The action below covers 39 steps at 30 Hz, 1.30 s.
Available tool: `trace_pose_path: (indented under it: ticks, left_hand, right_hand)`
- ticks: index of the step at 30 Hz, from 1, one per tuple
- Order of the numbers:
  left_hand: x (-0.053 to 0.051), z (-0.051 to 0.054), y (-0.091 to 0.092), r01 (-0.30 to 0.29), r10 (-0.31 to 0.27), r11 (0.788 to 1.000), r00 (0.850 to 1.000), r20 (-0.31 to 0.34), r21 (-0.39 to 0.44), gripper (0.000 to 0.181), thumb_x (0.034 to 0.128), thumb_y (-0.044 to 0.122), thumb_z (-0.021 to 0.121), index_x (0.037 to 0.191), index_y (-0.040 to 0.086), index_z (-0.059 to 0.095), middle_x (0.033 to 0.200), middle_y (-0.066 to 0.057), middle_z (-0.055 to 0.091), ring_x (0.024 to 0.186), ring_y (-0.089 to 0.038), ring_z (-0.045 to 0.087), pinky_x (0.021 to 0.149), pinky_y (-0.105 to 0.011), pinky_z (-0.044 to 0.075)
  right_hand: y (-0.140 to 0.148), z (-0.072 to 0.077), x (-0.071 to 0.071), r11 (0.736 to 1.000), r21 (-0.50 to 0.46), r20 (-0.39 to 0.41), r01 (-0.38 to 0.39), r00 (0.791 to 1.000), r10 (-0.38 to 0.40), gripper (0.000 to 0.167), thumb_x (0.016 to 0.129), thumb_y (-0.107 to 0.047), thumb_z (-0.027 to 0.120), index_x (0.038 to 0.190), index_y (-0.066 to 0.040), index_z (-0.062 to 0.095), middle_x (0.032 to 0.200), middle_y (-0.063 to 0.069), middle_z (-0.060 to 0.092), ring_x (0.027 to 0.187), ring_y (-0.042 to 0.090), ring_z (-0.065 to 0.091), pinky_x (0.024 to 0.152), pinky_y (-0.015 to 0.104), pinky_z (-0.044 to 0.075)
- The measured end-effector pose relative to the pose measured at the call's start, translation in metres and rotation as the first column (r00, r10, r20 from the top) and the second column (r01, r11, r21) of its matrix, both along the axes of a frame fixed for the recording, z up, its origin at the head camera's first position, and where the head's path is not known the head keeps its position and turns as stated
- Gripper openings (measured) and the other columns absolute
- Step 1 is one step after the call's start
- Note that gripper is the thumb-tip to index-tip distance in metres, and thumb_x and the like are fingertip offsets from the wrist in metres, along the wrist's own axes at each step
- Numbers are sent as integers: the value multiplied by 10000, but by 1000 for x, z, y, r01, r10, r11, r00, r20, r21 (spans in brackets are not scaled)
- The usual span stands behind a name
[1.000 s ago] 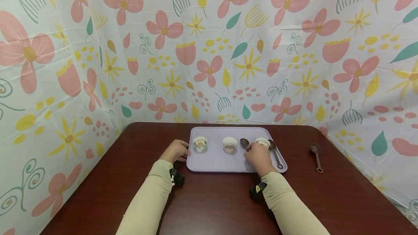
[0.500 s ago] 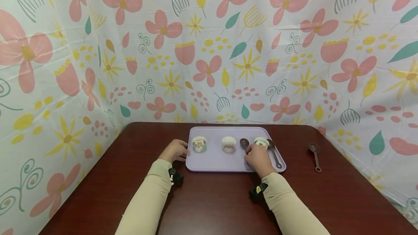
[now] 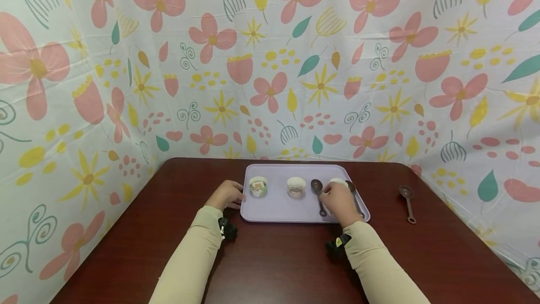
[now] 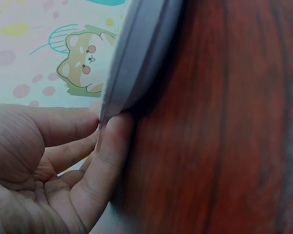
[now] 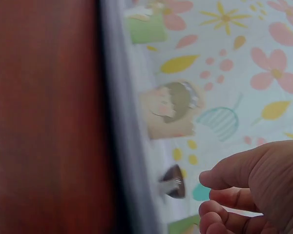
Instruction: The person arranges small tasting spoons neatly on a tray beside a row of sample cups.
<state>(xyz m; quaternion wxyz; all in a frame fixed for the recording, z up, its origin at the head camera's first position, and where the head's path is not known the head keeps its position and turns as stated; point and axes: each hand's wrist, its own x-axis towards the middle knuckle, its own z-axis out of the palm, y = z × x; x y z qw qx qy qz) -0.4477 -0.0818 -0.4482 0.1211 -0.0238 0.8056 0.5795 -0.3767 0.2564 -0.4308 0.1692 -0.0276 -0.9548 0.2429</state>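
At the left rim of the lilac tray (image 3: 274,210), my left hand (image 3: 226,195) pinches the edge between thumb and finger, seen closely in the left wrist view (image 4: 63,161). My right hand (image 3: 341,204) hovers over the tray's right part, its fingers bent and apart with nothing seen between them in the right wrist view (image 5: 259,187). A brown spoon (image 3: 319,197) lies just left of it. Partly behind the hand are a small cup (image 3: 339,181) and a second brown spoon (image 3: 358,204). The middle cup (image 3: 296,187) and left cup (image 3: 258,186) stand on the tray.
Another brown spoon (image 3: 408,201) lies on the dark red wooden table (image 3: 270,262), right of the tray. A flower-patterned cloth (image 3: 270,69) hangs behind and beside the table.
My right hand has let go of the left spoon on the tray and moved slightly right, so that spoon's handle now shows. My left hand has stayed at the rim.
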Motion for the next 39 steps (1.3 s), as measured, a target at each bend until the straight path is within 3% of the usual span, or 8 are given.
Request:
trace_pose_path:
  ticks: [6,14,21,26,34,39]
  left_hand:
    - [1,1,0,-7,7,1000,1000,2,-12,490,879,-118,673,1354,-97,556,1128,-239,624,883,-292,647,752,-422,623]
    - [3,3,0,-8,8,1000,1000,5,-25,500,884,-112,675,1368,-86,553,1128,-232,620,881,-290,644,748,-411,623]
    - [3,3,0,-11,11,1000,1000,9,-21,492,887,-109,672,1364,-83,553,1111,-227,619,880,-289,646,748,-412,623]
    - [2,3,0,-2,2,1000,1000,7,-3,495,884,-125,660,1364,-99,540,1090,-231,625,865,-291,651,756,-422,621]
    - [0,2,0,4,-4,1000,1000,13,18,505,880,-132,656,1369,-105,532,1021,-221,647,838,-284,648,758,-432,621]
    - [-1,1,-1,5,-6,1000,1000,18,23,493,881,-134,656,1358,-106,536,974,-198,648,801,-265,643,750,-428,621]
  right_hand:
    - [17,18,5,995,-88,9,57,998,-57,227,891,-220,637,990,-34,723,919,137,713,759,286,615,659,443,511]
    - [59,24,9,989,-122,-105,86,989,-100,234,940,-239,628,1005,-23,692,890,138,681,753,288,598,646,408,483]
    - [103,18,9,987,-125,-110,105,987,-119,276,958,-262,614,1062,-14,673,1001,196,680,864,343,612,705,453,508]
    - [131,11,13,979,-130,-105,159,979,-173,355,951,-260,609,1151,31,646,1053,237,671,924,407,614,763,541,506]
    - [165,-10,20,936,-186,-46,300,949,-313,478,902,-193,606,1278,100,574,1178,325,613,1036,515,560,868,629,471]
    - [176,-20,25,899,-234,2,371,925,-381,529,884,-186,615,1312,117,540,1249,384,502,1151,597,408,980,681,347]
